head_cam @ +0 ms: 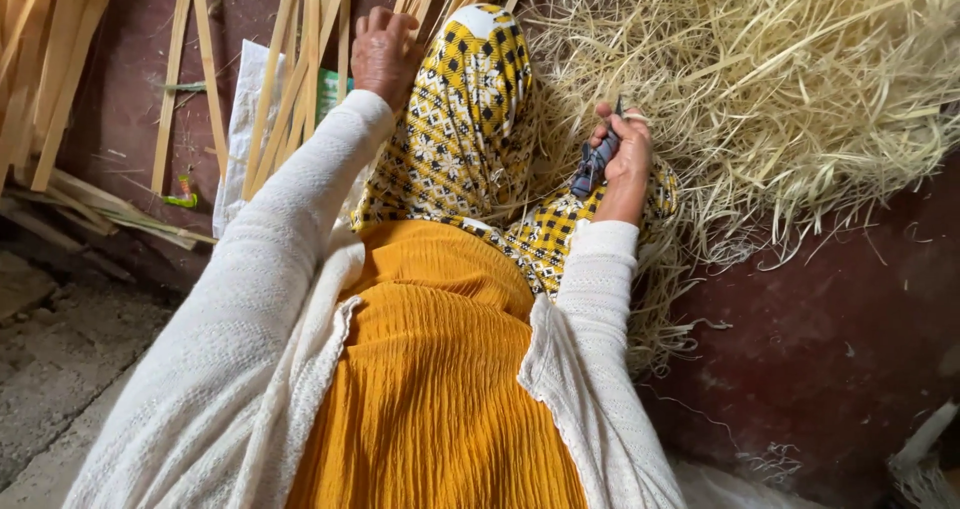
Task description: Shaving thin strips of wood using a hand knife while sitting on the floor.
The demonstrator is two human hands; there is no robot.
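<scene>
Head view, the only 1. The person sits with knees up under a yellow and black patterned cloth [460,129], orange garment and white knit sleeves below it.

Right hand [622,159]: grasping a small dark tool [592,164], blade-like, fingers curled round its handle, held just beside the right knee. Can't tell the tool's exact kind, it is half hidden in the grip.

Left hand [383,54]: reached out past the left knee, fingers curled down among the flat wooden slats [300,79] leaning there. Whether it grips a slat or just rests on them, cannot tell, the fingertips are hidden.

Pile of pale shavings [760,89]: big heap of thin curly strips, top right, touching the cloth and spilling down beside the right knee onto the dark red floor [820,349].

Progress, as a judgement: the heap says a lot of stripping is already done. Plenty of slats stand unworked on the left, so much is left. No slat lies across the lap right now, so the moment looks like a pause between pieces.

Counts: 2 hands, 1 tool, 1 shavings pile. Slats: roughly 10 in the near bundle by the left hand, 2 more standing apart to its left, another bunch at the top left corner; exact total not countable, they overlap. 1 white sack [240,129] behind the slats, 1 small green scrap [182,199] on the floor near it.
</scene>
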